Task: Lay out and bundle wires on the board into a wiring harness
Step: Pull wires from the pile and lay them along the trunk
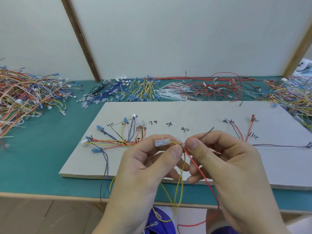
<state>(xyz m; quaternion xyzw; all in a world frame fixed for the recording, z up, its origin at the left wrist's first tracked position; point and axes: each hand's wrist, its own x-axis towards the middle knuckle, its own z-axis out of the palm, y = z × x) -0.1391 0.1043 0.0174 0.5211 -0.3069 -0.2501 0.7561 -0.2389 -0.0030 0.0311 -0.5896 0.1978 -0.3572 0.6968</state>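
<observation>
A grey board [185, 112] with handwritten labels lies on the green table. Several wires [118, 141] fan out on its left part, and red and grey wires [239, 130] lie on its right part. Above the board's near edge, my left hand [145, 168] pinches a yellow wire [179, 186] just behind its clear terminal [161, 143]. My right hand [224, 159] pinches a red wire [202, 176] near its end, close to the left thumb. Both wires hang down past the table edge. A grey wire tip [206, 132] sticks up behind my right fingers.
Piles of loose coloured wires lie at the left [25, 95], along the back [135, 90], and at the right [290, 95]. White cable ties [170, 93] and red wires [216, 88] sit behind the board. A white wall panel stands behind.
</observation>
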